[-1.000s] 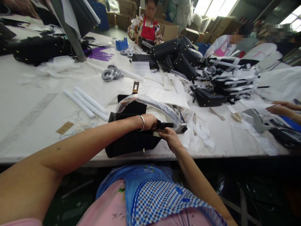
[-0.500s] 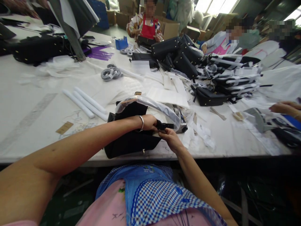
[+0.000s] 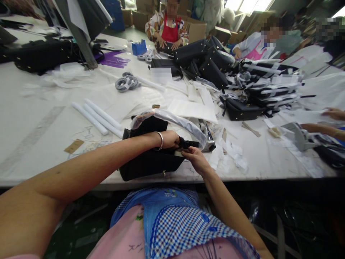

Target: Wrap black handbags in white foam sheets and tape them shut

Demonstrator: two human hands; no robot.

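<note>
A black handbag (image 3: 151, 162) lies at the near edge of the white table (image 3: 40, 133), its handle wrapped in clear plastic (image 3: 183, 124). My left hand (image 3: 170, 139), with a silver bracelet at the wrist, is closed round a black strap (image 3: 190, 144) at the bag's right side. My right hand (image 3: 195, 160) pinches the same strap from below, fingers pressed together. Both hands touch at the strap.
White foam tubes (image 3: 97, 118) lie left of the bag, grey tape rolls (image 3: 126, 83) further back. A pile of black bags (image 3: 210, 64) and wrapped ones (image 3: 269, 90) fills the far right. Two people sit across the table; another person's hands (image 3: 334, 115) reach in at the right.
My hands have stayed on the strap. The bag's flap with the gold clasp has dropped lower. The other person's hands at the right have shifted.
</note>
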